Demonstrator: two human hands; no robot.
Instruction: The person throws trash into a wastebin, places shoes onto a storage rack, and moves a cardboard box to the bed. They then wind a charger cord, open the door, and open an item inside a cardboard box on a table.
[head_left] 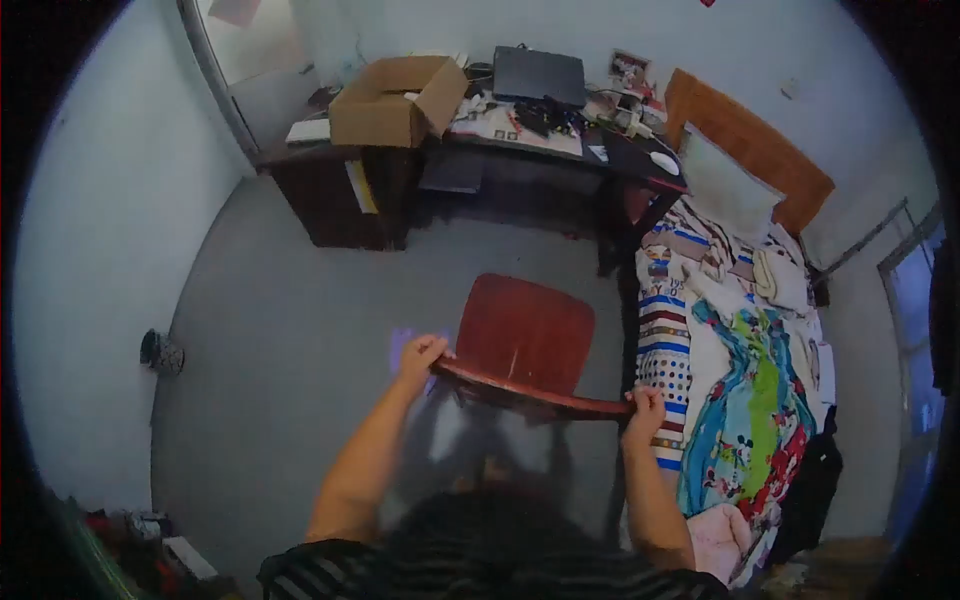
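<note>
A reddish-brown wooden chair [525,330] stands on the floor in front of me, its seat facing the desk. My left hand [424,354] is closed around the left end of the chair's backrest. At the opposite end of that backrest, my right hand [645,408] grips the corner, close to the bed's edge. The chair's legs are mostly hidden below the seat and backrest. Something purple [402,345] shows on the floor just behind my left hand; I cannot make out what it is.
Ahead is a dark desk [340,200] bearing an open cardboard box [375,120], a closed laptop [540,76], cables and a white mouse [664,163]. A bed [662,345] with patterned bedding runs along the right. By the left wall sits a small bin [163,353].
</note>
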